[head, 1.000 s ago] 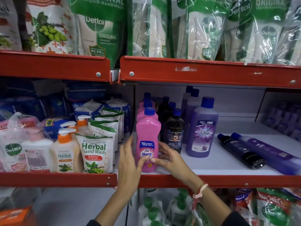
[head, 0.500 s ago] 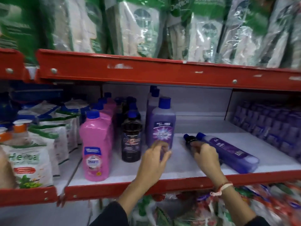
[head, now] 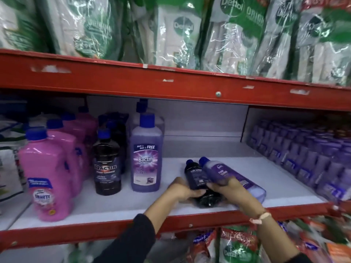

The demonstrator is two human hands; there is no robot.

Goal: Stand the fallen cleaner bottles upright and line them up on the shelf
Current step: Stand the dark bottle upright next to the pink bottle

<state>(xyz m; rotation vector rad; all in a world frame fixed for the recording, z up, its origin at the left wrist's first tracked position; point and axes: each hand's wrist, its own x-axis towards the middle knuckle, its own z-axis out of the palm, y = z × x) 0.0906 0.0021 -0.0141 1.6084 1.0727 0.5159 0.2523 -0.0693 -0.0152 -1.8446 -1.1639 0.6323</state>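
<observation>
Two cleaner bottles lie on their sides on the white shelf [head: 117,204], caps pointing to the back. My left hand [head: 183,190] grips the black fallen bottle [head: 196,177] from its left side. The purple fallen bottle [head: 241,179] lies right beside it, and my right hand [head: 228,188] wraps over its middle. To the left stand an upright purple Bactin bottle [head: 146,158], an upright black Bactin bottle [head: 107,166] and a row of pink bottles [head: 47,173], all with blue caps.
A red shelf beam [head: 171,84] runs overhead, with Dettol refill pouches [head: 182,31] above it. Wrapped purple bottle packs [head: 303,156] fill the right end of the shelf. A red front lip [head: 95,228] edges the shelf; more pouches hang below.
The view has swung right. My left hand left the upright purple bottle and took hold of the fallen black one. My right hand shifted from the black bottle onto the fallen purple one.
</observation>
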